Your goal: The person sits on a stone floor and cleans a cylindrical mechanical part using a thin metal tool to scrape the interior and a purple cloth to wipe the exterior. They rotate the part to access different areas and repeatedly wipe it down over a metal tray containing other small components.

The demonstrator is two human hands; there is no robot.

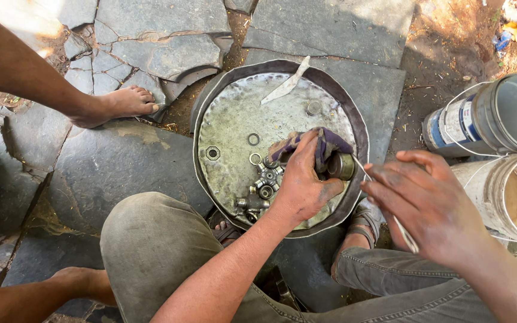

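- The left hand [303,182] was closed around a dirty purple rag [324,143] and a small round bearing cup [341,166], pressing the cloth against it over the right side of the tray.
- The right hand [429,206] hovered just beside it, fingers curled in a loose pinch on a thin pale stick [402,230] that ran down between them, its tip pointing toward the cup.
- Everything sat over a round, battered metal tray [222,128] lying on cracked stone slabs [115,161].
- In the tray lay a universal-joint cross [264,182] with its cups, two loose rings [253,139], a hex nut [212,153] and a pale sliver of scrap [287,87] near the far rim.
- Two plastic buckets [498,119] stood to the right, one tipped on its side.
- Another person's bare foot [124,103] rested on the slabs left of the tray.
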